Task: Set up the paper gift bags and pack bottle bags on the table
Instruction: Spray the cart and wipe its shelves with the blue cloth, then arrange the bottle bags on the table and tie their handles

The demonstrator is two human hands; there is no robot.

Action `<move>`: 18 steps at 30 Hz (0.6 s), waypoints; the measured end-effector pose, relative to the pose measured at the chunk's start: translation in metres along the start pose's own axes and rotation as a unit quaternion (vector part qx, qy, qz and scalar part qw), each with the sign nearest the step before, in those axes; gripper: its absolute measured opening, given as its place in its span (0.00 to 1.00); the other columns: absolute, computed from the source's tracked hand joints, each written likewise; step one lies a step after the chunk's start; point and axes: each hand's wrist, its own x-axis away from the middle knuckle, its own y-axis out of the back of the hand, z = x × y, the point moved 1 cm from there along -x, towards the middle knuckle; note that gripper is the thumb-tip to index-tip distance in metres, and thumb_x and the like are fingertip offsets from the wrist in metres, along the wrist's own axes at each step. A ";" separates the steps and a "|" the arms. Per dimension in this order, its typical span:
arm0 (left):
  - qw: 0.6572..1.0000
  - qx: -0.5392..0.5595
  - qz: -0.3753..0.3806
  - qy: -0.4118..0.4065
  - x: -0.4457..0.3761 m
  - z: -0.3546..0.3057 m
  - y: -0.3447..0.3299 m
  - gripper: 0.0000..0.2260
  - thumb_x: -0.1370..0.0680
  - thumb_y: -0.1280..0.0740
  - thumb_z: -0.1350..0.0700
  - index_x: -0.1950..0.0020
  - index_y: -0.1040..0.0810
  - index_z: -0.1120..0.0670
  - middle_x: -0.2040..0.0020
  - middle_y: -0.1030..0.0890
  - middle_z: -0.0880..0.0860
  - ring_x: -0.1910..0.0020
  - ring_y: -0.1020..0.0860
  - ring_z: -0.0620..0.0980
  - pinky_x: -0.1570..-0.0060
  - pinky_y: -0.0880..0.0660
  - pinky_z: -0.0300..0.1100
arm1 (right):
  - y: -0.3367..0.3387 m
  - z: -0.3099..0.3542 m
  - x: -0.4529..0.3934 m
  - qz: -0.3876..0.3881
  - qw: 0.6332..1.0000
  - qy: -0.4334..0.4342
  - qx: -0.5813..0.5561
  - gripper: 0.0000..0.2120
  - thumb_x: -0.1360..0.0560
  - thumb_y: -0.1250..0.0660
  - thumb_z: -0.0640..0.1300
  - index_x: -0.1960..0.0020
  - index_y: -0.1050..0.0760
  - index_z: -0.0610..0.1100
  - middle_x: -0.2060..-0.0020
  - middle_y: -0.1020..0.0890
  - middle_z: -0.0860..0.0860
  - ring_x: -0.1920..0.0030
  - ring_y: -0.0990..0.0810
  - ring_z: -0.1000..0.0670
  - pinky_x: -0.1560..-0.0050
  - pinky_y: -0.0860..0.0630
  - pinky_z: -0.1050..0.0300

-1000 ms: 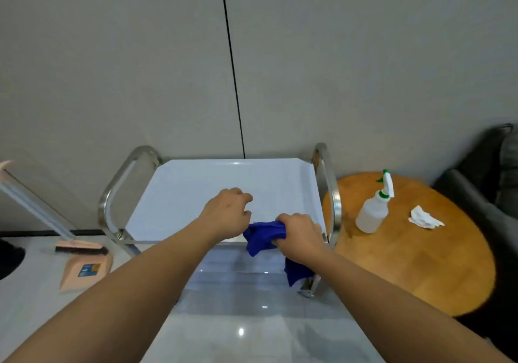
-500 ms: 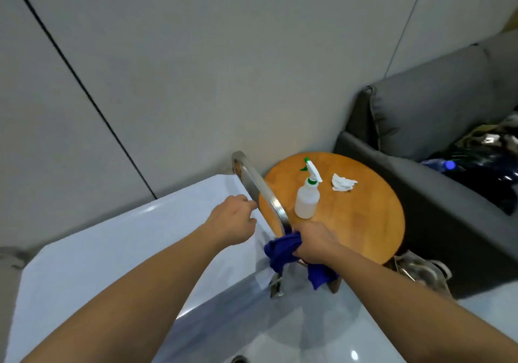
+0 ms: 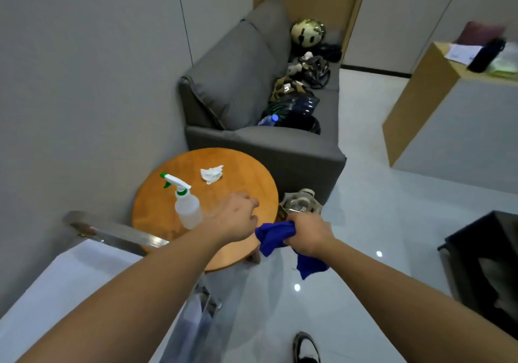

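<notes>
The person's right hand (image 3: 307, 235) grips a crumpled blue cloth (image 3: 276, 236) in curled fingers, just beside the edge of the round wooden bench (image 3: 224, 163). The left hand (image 3: 234, 218) hangs above this bench with loosely curled fingers, holding nothing. A spray bottle (image 3: 186, 205) and a crumpled tissue (image 3: 212, 174) stand on it. I see no paper gift bags or bottle bags anywhere, so I judge the packing is not yet begun.

Two bare forearms, no sleeves or jewellery showing; black-and-white shoe (image 3: 306, 347) at lower edge
</notes>
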 end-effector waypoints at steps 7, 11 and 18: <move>0.999 -0.004 0.047 0.005 -0.030 0.013 -0.031 0.19 0.18 0.37 0.49 0.27 0.28 0.50 0.32 0.26 0.51 0.35 0.28 0.52 0.38 0.25 0.49 | -0.015 -0.016 -0.027 0.012 0.998 -0.054 -0.022 0.15 0.27 0.28 0.50 0.43 0.27 0.53 0.52 0.20 0.53 0.49 0.23 0.50 0.42 0.23 0.47; 0.997 0.001 0.062 0.036 -0.055 0.046 -0.033 0.20 0.18 0.39 0.49 0.26 0.29 0.50 0.31 0.27 0.51 0.33 0.30 0.53 0.38 0.26 0.51 | -0.022 0.006 -0.084 0.032 0.999 -0.001 -0.001 0.11 0.28 0.32 0.52 0.47 0.27 0.53 0.54 0.21 0.53 0.49 0.23 0.49 0.44 0.24 0.45; 0.984 0.020 0.069 0.162 -0.096 0.102 -0.022 0.18 0.18 0.38 0.49 0.28 0.27 0.51 0.34 0.25 0.52 0.35 0.28 0.52 0.37 0.26 0.50 | -0.020 0.063 -0.206 0.014 0.997 0.071 0.005 0.15 0.23 0.32 0.50 0.38 0.28 0.52 0.46 0.25 0.50 0.40 0.29 0.46 0.40 0.30 0.46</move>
